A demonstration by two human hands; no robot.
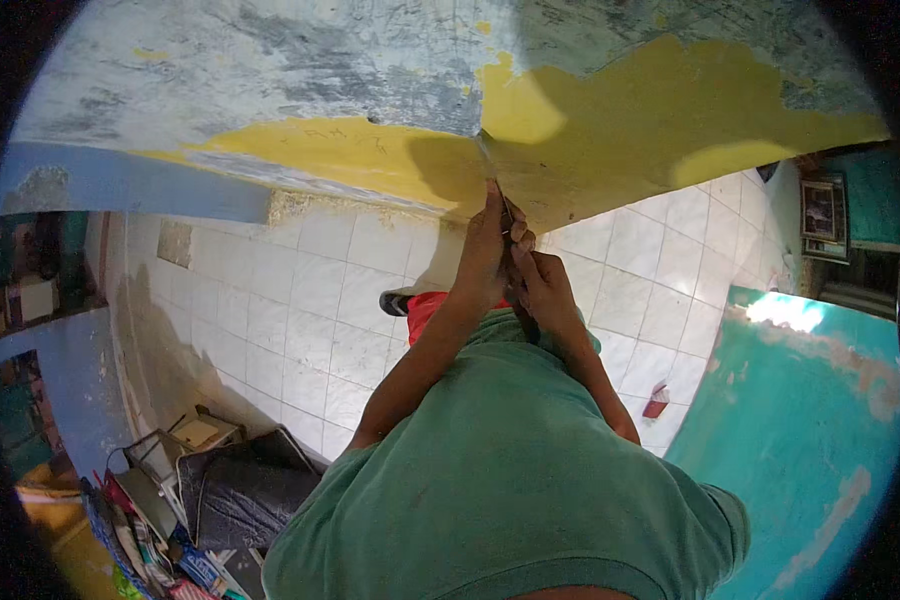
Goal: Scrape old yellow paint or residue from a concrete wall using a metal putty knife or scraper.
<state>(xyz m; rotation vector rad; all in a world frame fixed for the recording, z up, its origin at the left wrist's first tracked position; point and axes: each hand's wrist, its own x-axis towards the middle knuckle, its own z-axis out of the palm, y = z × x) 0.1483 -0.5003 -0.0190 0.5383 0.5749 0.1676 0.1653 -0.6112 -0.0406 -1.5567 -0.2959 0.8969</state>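
A thin scraper [487, 156] with a metal blade is held in front of me, its tip against the corner where two wall faces meet. My left hand [487, 232] grips it near the blade, a finger stretched along it. Just below and to the right, my right hand [546, 279] closes around the dark handle, which the fingers mostly hide. Smooth yellow paint [630, 112] covers the lower part of the wall. Above its ragged edge lies a patchy grey-white surface [307, 67]. Shadows of my arms and head fall across the yellow.
White floor tiles [300, 300] spread below. At lower left stand a dark padded piece of furniture [247, 480] and piled cloths [187, 562]. A teal wall [802, 420] bounds the right, near a small red-and-white container [655, 401] on the floor. Picture frames [823, 217] are at far right.
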